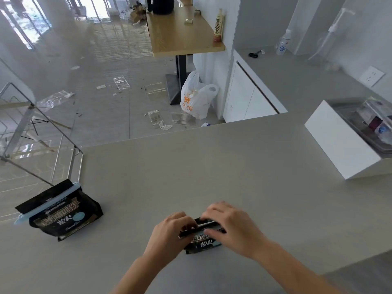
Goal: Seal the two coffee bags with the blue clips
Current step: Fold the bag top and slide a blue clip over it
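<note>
A black coffee bag (63, 219) stands at the left edge of the grey counter (212, 166), with a long light-blue clip (51, 203) clamped across its folded top. A second black coffee bag (202, 244) stands near the front middle of the counter. My left hand (169, 234) grips the left end of its folded top. My right hand (231, 225) covers the right end, fingers pressed over the fold. A thin pale strip (206, 224) shows between my hands along the fold; I cannot tell if it is a clip. Most of this bag's top is hidden.
A white box (339, 143) holding a tray of packets sits at the counter's right side. The back counter carries scissors (254, 54) and a bottle (283, 42). Beyond the counter's far edge the floor drops away, with a plastic bag (197, 96) and litter.
</note>
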`<action>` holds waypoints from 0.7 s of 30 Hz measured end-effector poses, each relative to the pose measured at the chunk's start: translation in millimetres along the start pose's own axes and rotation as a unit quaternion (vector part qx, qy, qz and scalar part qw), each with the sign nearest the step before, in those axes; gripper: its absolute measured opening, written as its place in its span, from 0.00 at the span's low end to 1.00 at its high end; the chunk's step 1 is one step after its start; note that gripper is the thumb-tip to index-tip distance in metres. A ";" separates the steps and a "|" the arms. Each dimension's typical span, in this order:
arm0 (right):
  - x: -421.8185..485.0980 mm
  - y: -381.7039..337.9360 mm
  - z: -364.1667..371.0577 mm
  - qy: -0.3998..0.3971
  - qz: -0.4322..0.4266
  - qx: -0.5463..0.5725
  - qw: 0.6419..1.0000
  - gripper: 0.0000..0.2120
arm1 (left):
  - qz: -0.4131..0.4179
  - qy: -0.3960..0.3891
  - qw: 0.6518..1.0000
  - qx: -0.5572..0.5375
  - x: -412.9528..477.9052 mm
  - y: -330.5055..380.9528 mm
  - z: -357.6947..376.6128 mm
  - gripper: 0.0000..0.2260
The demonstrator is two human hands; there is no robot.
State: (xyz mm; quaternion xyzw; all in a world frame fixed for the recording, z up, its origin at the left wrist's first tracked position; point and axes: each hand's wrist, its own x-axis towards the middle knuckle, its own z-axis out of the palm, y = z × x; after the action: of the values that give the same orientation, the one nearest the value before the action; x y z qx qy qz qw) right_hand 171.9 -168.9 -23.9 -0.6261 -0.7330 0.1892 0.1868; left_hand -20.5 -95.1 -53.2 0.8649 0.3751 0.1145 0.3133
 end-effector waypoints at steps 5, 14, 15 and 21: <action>17.9 -35.0 35.6 -0.059 -0.042 -0.058 0.996 0.13 | -0.038 0.010 0.996 -0.079 -5.3 -10.3 10.6 0.10; 13.0 -16.9 35.1 -0.007 -0.042 0.013 0.999 0.07 | -0.007 0.012 0.993 -0.119 -14.1 -23.2 36.4 0.12; 12.8 -15.8 35.3 0.003 -0.033 0.021 0.999 0.07 | -0.009 -0.002 0.993 -0.116 -15.1 -24.3 39.3 0.13; 7.9 -18.0 46.8 0.026 -0.001 0.106 0.994 0.04 | -0.002 -0.025 0.995 -0.098 -26.5 -28.7 47.4 0.16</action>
State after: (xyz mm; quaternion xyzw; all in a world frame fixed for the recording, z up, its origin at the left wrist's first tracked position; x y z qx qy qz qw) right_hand 131.6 -165.8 -54.6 -0.6068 -0.7043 0.2494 0.2714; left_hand -34.9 -120.8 -107.1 0.8321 0.3558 0.1279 0.4058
